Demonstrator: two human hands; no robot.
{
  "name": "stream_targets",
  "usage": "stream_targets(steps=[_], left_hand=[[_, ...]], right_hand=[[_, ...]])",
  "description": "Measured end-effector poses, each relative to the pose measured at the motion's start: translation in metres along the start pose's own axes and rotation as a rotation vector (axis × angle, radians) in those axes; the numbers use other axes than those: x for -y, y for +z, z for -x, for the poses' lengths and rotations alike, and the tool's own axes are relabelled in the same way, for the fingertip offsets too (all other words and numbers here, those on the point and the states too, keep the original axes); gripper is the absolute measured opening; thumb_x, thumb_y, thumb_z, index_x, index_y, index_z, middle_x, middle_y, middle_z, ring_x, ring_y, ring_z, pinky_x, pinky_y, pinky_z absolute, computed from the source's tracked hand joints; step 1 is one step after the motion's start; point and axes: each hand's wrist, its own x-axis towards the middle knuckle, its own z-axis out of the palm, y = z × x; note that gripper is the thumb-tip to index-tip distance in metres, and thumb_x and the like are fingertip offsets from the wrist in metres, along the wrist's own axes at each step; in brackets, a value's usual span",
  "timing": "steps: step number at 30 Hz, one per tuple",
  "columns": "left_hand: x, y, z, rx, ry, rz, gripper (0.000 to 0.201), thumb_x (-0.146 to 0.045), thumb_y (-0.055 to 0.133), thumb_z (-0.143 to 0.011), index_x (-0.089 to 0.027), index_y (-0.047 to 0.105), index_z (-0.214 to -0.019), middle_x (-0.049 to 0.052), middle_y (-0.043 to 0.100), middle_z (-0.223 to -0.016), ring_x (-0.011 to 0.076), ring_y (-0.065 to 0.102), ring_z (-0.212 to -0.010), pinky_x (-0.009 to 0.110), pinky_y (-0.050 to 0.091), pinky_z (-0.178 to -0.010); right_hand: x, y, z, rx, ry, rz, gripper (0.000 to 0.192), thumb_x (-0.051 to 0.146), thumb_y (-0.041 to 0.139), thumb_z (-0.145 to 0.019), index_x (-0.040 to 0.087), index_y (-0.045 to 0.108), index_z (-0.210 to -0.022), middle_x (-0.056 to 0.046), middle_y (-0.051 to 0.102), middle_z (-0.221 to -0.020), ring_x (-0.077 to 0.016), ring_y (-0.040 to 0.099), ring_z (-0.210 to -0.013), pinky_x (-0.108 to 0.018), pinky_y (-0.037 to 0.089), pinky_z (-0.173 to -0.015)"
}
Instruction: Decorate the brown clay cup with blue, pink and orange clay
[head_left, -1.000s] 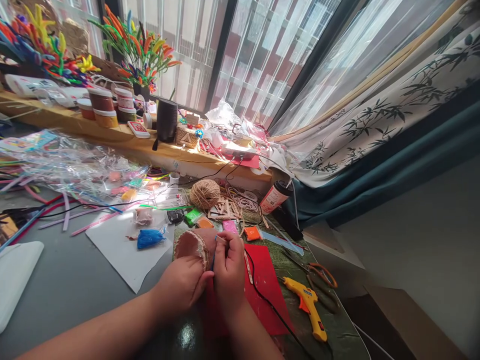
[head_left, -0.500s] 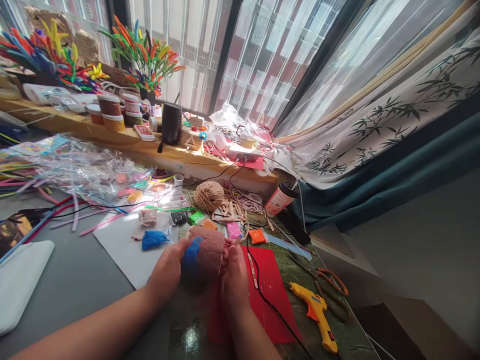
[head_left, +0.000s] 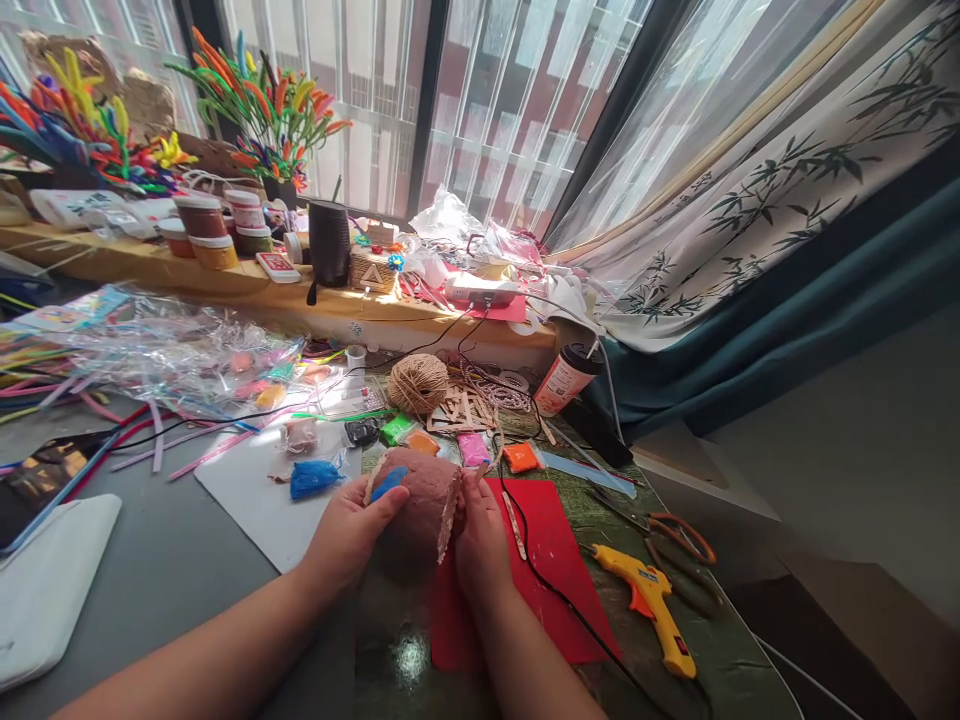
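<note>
A pinkish-brown clay-covered round object (head_left: 421,498) with a blue clay patch (head_left: 388,484) on its left face is held between both my hands above the table. My left hand (head_left: 349,533) grips its left side, thumb beside the blue patch. My right hand (head_left: 480,540) clasps its right side, where a twine-edged rim shows. Under them lies a red sheet (head_left: 540,570). A blue clay lump in a bag (head_left: 313,477) rests on a white sheet (head_left: 255,490) to the left.
A yellow glue gun (head_left: 649,604) with a black cord (head_left: 547,590) lies to the right, orange-handled scissors (head_left: 679,545) beyond it. A twine ball (head_left: 418,382), wooden sticks, clay packets, a cup (head_left: 564,379) and plastic bags of pipe cleaners (head_left: 150,350) crowd the back.
The round object was turned: a second ago its open twine-rimmed end faced up and my right hand pinched a thin tool; now its blue-patched side shows and both hands clasp it.
</note>
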Motion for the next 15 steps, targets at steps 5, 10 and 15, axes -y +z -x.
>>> stream_targets(steps=[5,10,15], left_hand=[[0.0,-0.002,0.002,-0.039,0.0,0.025,0.063,-0.078,0.078,-0.083,-0.016,0.084,-0.092,0.007,0.084,-0.08,0.0253,0.075,-0.074,0.034,0.061,-0.073],[-0.009,0.001,0.001,-0.023,-0.024,-0.014,0.06,-0.074,0.088,-0.074,-0.015,0.079,-0.075,0.002,0.078,-0.07,0.018,0.066,-0.064,0.027,0.055,-0.064],[-0.007,-0.001,0.001,-0.08,-0.007,0.007,0.057,-0.072,0.088,-0.074,-0.016,0.078,-0.071,0.0,0.075,-0.064,0.0175,0.064,-0.061,0.028,0.053,-0.061]], right_hand=[[-0.005,-0.005,0.001,-0.019,0.102,-0.084,0.043,0.064,0.087,-0.081,0.025,0.076,-0.096,-0.001,0.082,-0.087,-0.0244,0.078,-0.082,-0.036,0.063,-0.077],[-0.005,-0.008,-0.001,-0.031,0.133,-0.159,0.045,0.061,0.091,-0.074,0.026,0.071,-0.092,0.002,0.08,-0.081,-0.0224,0.075,-0.071,-0.036,0.061,-0.071],[-0.003,-0.008,-0.001,-0.004,0.162,-0.197,0.045,0.059,0.093,-0.071,0.026,0.071,-0.092,0.001,0.081,-0.082,-0.0242,0.075,-0.07,-0.037,0.06,-0.068]])
